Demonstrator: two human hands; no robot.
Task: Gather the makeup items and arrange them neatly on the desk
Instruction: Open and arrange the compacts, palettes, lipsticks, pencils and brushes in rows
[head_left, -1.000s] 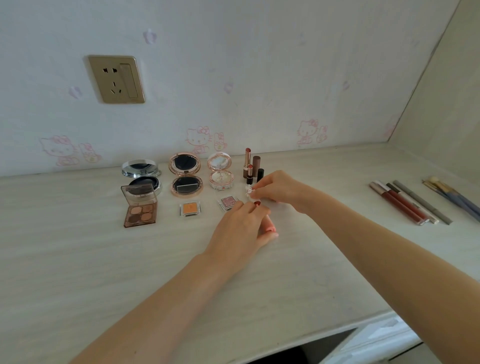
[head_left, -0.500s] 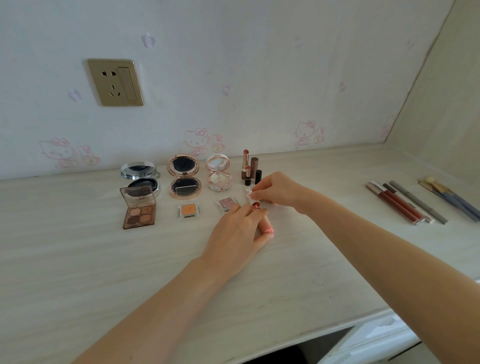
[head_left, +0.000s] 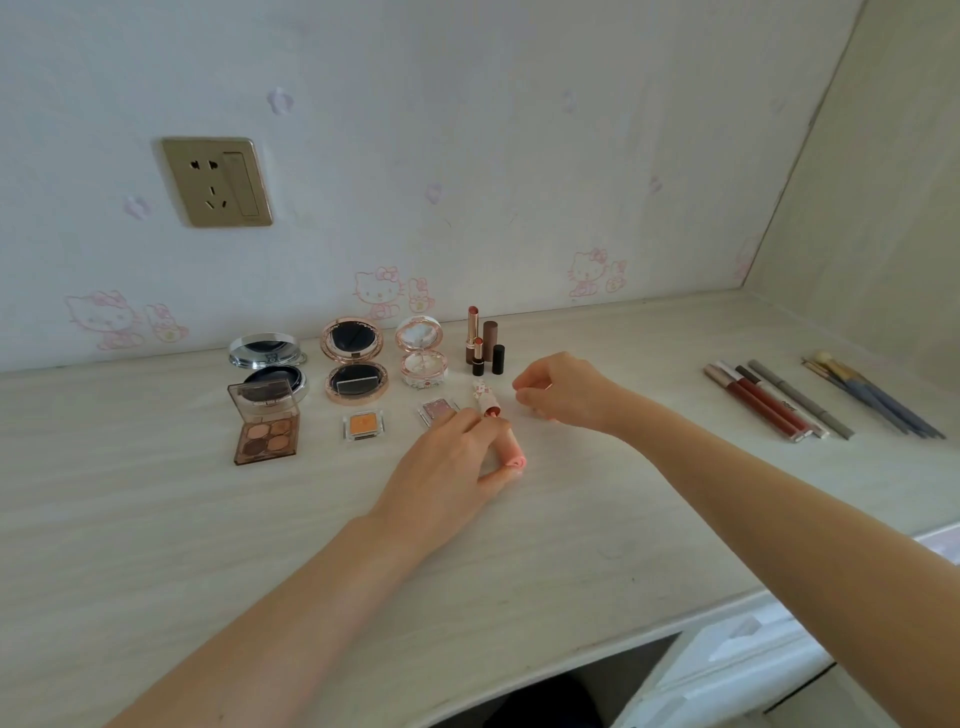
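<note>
On the pale worktop (head_left: 156, 519), at the left, an open four-pan eyeshadow palette (head_left: 265, 422) lies in front of an open silver cushion compact (head_left: 269, 366). Next come an open rose-gold compact (head_left: 354, 368) with an orange single eyeshadow (head_left: 363, 424) in front, then a pink floral compact (head_left: 422, 352) behind a pink single eyeshadow (head_left: 438, 408). Uncapped lipsticks (head_left: 484, 343) stand upright near the wall. The left hand (head_left: 451, 467) has its grip curled round a pink tube (head_left: 511, 457), fingertips touching a small tilted patterned lipstick (head_left: 485, 399). The right hand (head_left: 566, 392) is just beside it, fingers curled; whether its grip holds anything I cannot tell. Far right lie lip glosses (head_left: 758, 402), pencils and brushes (head_left: 872, 399).
</note>
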